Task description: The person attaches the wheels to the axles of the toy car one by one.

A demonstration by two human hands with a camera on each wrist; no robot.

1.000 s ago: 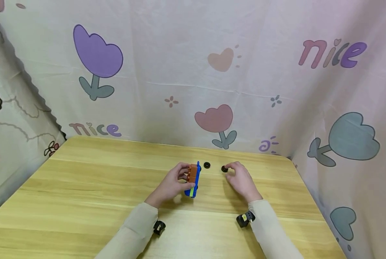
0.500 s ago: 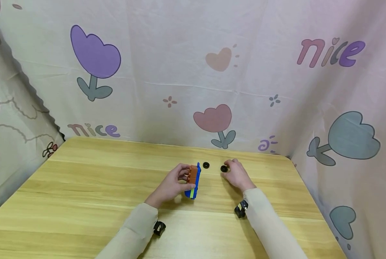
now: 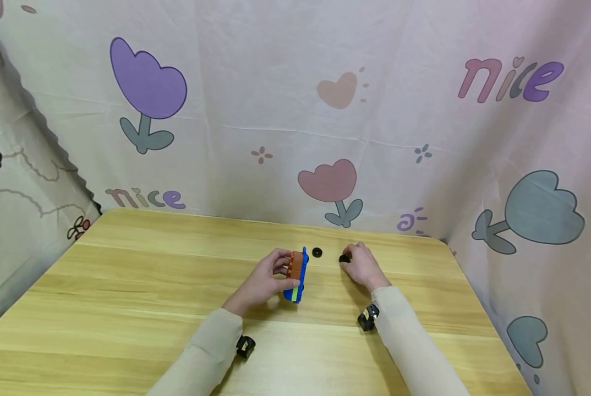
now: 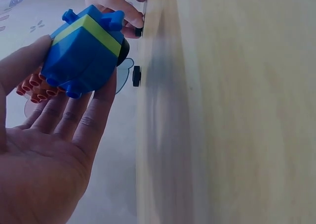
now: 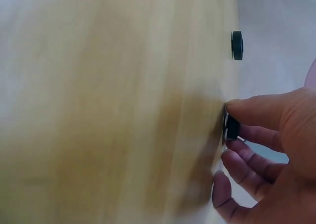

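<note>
My left hand (image 3: pixel 263 280) grips a toy car (image 3: pixel 296 267) built from blocks, tilted on its side above the table. It has a blue body with a lime stripe and orange-brown studded bricks; a black wheel (image 4: pixel 123 52) shows on its underside in the left wrist view. To the right, my right hand (image 3: pixel 366 268) pinches a loose black wheel (image 5: pixel 232 127) by its edge between thumb and fingers, down at the tabletop. Part of that wheel is hidden behind the fingers.
Another black wheel (image 3: pixel 317 252) lies on the wooden table (image 3: pixel 127 286) between the two hands, a little beyond the car. Behind the table's far edge hangs a patterned curtain (image 3: pixel 256 99). Black cameras sit at both wrists.
My right hand has shifted slightly left and forward, and its fingers have closed round the wheel, which now tilts in them. The left hand and the car stay nearly still.
</note>
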